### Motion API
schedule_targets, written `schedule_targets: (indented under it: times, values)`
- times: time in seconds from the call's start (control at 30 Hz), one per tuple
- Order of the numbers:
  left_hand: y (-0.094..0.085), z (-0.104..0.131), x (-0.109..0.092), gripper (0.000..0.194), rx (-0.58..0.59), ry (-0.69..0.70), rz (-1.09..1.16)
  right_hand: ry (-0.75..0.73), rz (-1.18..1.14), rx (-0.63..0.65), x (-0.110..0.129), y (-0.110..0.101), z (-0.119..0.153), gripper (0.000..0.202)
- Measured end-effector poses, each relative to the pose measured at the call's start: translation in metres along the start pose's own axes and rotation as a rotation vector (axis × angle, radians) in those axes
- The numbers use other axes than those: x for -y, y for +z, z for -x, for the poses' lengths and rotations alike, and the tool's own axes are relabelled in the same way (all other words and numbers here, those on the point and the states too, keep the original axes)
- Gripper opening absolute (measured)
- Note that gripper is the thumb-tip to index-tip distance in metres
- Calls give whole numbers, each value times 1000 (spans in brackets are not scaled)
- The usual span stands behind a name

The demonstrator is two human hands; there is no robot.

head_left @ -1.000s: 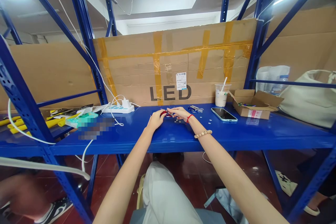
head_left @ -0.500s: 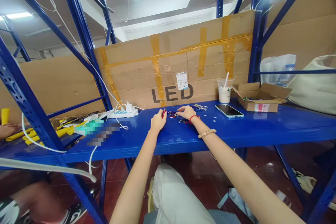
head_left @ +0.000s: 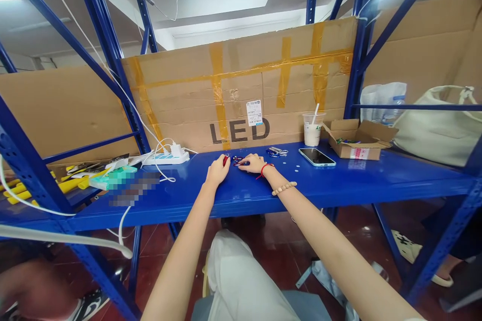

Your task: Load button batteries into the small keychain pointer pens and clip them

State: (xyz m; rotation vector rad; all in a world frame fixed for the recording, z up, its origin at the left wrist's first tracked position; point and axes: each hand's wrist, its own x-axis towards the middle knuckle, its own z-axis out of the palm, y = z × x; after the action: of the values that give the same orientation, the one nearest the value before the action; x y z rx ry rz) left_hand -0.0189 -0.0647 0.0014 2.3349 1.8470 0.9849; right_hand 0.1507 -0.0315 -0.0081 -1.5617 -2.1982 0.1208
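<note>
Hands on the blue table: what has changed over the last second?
The left hand has drawn slightly left, keeping the red object, apart from the right hand, now down at the small parts on the table; whether that hand grips one is unclear. The phone, cup and open box stayed put.

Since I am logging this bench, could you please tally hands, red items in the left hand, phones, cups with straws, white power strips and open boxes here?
Hands: 2 (left hand, right hand)
Red item: 1
Phone: 1
Cup: 1
Power strip: 1
Open box: 1
Total: 7
</note>
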Motion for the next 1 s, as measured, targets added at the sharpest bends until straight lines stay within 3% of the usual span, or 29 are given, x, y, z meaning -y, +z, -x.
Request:
schedule_targets:
  times: [0.2,0.53,0.8,1.0]
  values:
    - [1,0,2,28,-39,-28,45,-49,-46,-64,-1,-1,-1,21]
    - [9,-2,7,21,56,-36,146,-181,-98,-167,0,0,-5,16]
    - [15,-7,14,19,6,-44,257,-254,-430,-212,3,1,-8,16]
    - [20,-13,19,11,-2,6,324,-279,-634,-151,7,3,-7,26]
